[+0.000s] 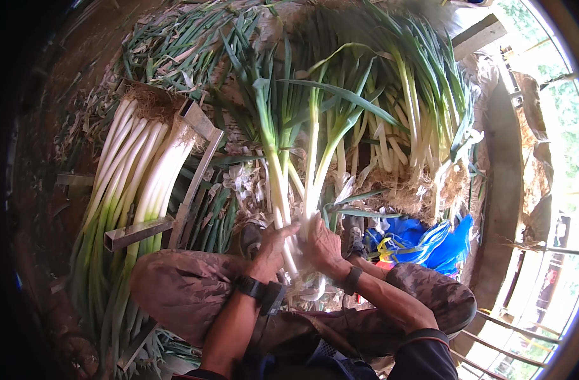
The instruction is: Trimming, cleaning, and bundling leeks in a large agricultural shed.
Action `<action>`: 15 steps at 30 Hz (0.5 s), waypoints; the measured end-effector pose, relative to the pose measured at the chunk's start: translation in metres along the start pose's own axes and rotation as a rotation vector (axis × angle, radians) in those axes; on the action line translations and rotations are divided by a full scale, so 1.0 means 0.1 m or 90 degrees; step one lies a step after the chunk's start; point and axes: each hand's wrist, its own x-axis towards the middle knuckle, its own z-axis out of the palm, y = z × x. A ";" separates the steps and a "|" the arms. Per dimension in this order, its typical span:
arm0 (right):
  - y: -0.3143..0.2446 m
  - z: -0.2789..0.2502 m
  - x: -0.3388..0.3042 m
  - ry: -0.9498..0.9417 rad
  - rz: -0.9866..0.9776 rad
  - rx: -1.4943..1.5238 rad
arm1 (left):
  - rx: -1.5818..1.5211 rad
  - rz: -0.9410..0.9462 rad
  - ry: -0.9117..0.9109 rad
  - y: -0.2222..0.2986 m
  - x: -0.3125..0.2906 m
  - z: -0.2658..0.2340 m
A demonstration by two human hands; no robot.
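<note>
At the centre, your left hand [271, 246] and right hand [322, 248] close around the lower stalks of green onions [311, 152]. At ten o'clock, the white stalks [138, 174] in the metal rack [140, 233] look finished; at two o'clock, the rooted pile [411, 107] seems left.

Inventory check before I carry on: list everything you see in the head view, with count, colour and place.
Held green onions: several, white and green, centre, in both hands
Green onion pile: one, many stalks, green and white, upper right
Stacked green onions: many, white to green, left
Metal rack: one, grey, left
Loose leaves: many, green, upper left
Plastic material: uncounted, mostly blue, right of centre
Beam: one, grey, upper right
Shoes: two, dark, beyond the hands
Trousers: one pair, camouflage brown, bottom
Wristbands: two, black, wrists
Left hand; right hand: one each, bare, centre
</note>
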 end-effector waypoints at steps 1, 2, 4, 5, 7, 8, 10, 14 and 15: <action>0.00 0.01 -0.01 0.000 0.000 0.004 | 0.018 0.001 0.012 -0.02 0.02 0.01; 0.02 0.01 0.00 -0.018 -0.027 0.010 | 0.021 0.001 0.013 -0.06 0.02 0.01; 0.17 0.01 0.01 -0.014 -0.115 0.023 | 0.123 0.092 -0.019 -0.11 0.04 0.10; 0.10 -0.07 0.03 -0.015 -0.118 0.032 | 0.128 0.093 -0.012 -0.09 0.04 0.04; 0.06 -0.30 0.12 -0.320 0.072 0.437 | 0.233 0.111 0.039 -0.02 0.08 -0.08; 0.23 -0.48 0.18 -0.406 0.107 0.690 | 0.124 0.040 0.007 0.07 0.01 0.03; 0.52 -0.50 0.35 -0.374 0.162 0.662 | 0.105 0.054 -0.038 0.06 0.03 0.08; 0.51 -0.45 0.52 -0.086 0.124 0.657 | 0.148 0.079 -0.081 0.09 -0.09 0.21; 0.62 -0.36 0.65 -0.053 0.177 0.631 | 0.145 0.089 -0.092 0.07 -0.09 0.30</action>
